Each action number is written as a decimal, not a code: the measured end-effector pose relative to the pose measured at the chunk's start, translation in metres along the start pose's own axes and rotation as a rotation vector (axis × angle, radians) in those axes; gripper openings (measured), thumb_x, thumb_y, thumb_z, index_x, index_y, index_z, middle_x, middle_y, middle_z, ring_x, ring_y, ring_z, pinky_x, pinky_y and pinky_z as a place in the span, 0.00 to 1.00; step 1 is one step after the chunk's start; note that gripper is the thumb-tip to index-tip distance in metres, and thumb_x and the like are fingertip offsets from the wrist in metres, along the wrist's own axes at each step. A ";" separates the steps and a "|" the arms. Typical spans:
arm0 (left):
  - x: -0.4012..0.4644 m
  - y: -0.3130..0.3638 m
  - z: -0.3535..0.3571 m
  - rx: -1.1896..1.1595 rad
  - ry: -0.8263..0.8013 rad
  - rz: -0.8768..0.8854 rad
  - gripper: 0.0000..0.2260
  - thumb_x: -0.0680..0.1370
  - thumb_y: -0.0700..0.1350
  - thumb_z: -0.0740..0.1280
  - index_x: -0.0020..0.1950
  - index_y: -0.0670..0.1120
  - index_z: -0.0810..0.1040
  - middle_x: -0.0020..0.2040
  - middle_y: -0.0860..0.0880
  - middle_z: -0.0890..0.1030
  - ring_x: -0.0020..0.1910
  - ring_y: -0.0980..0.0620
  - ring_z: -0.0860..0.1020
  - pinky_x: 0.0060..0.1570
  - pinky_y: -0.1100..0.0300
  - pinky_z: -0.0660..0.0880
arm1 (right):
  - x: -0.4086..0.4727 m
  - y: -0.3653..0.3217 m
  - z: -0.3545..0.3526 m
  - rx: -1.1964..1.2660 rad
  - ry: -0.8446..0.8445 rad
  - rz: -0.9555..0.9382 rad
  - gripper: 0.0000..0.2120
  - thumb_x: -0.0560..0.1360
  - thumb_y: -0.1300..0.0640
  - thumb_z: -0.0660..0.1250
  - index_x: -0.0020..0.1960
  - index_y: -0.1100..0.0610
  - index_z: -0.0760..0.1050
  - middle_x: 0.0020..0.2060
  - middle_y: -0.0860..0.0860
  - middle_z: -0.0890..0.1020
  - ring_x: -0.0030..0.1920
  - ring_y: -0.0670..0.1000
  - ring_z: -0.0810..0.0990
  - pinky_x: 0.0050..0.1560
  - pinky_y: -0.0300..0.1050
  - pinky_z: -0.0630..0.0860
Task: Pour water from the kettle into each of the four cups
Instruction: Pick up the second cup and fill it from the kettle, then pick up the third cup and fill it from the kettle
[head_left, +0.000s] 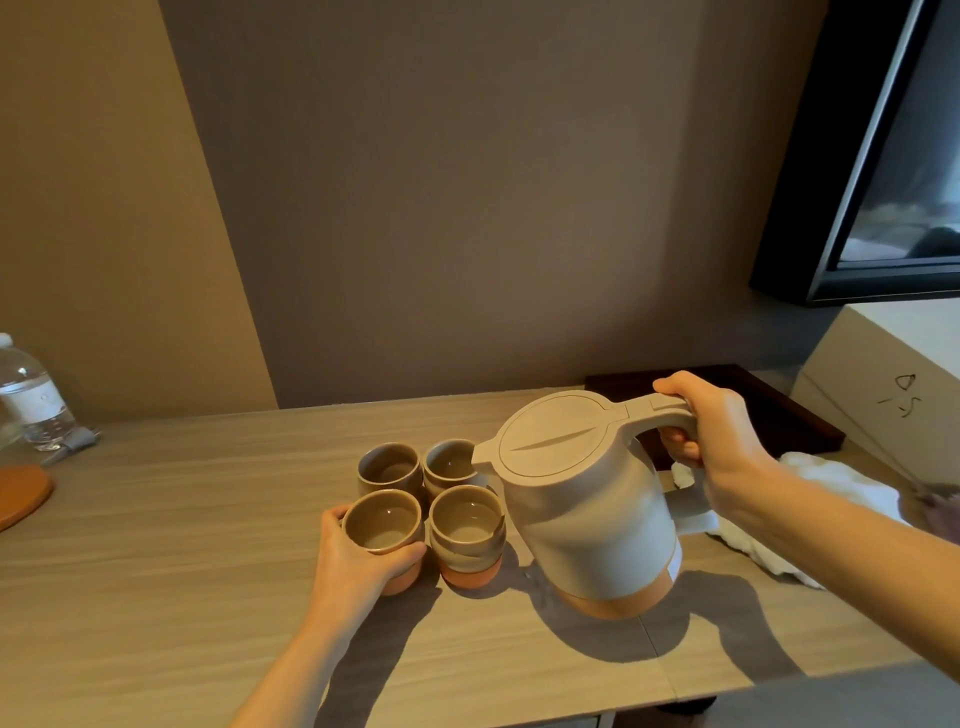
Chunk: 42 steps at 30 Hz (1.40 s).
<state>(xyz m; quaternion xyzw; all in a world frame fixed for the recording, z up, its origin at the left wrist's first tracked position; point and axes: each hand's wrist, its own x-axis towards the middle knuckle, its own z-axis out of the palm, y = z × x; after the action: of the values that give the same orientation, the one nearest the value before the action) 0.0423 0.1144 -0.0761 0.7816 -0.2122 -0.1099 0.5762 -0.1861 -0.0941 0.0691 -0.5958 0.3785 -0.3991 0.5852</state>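
Note:
A beige kettle (587, 519) with an orange base hangs tilted above the wooden table (182, 545), its spout over the back right cup (449, 462). My right hand (711, 441) grips the kettle's handle. Several glazed cups with terracotta bottoms stand in a tight square: back left cup (388, 465), front right cup (466, 535) and front left cup (382, 530). My left hand (353, 561) wraps around the front left cup from the near left side. No stream of water is visible.
A water bottle (34, 400) and an orange coaster (21, 493) sit at the far left. A dark tray (779, 410), a white cloth (831, 499) and a white box (893, 384) lie to the right. A screen (893, 156) hangs top right.

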 end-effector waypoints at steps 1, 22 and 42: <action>-0.001 -0.002 0.000 -0.003 -0.003 -0.003 0.40 0.60 0.45 0.83 0.64 0.50 0.64 0.57 0.50 0.73 0.57 0.50 0.72 0.52 0.56 0.72 | 0.000 0.000 0.001 -0.003 0.001 -0.002 0.15 0.75 0.51 0.65 0.33 0.59 0.74 0.25 0.51 0.74 0.29 0.48 0.68 0.37 0.42 0.67; -0.019 0.009 -0.012 0.004 0.099 0.066 0.37 0.68 0.49 0.78 0.73 0.51 0.66 0.71 0.49 0.71 0.71 0.46 0.67 0.62 0.50 0.69 | -0.006 0.006 0.005 0.022 0.027 -0.002 0.17 0.75 0.52 0.65 0.31 0.61 0.75 0.26 0.54 0.74 0.29 0.48 0.68 0.38 0.43 0.67; 0.093 0.058 0.040 0.749 -0.347 0.141 0.45 0.62 0.77 0.63 0.70 0.50 0.69 0.68 0.48 0.73 0.66 0.46 0.71 0.62 0.49 0.74 | 0.029 0.010 0.001 -0.015 0.049 0.024 0.16 0.73 0.49 0.66 0.40 0.63 0.77 0.32 0.56 0.76 0.32 0.50 0.69 0.37 0.43 0.66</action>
<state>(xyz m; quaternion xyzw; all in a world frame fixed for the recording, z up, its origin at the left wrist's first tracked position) 0.0960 0.0232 -0.0265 0.8906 -0.3842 -0.1155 0.2143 -0.1736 -0.1209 0.0601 -0.5858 0.4028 -0.4036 0.5759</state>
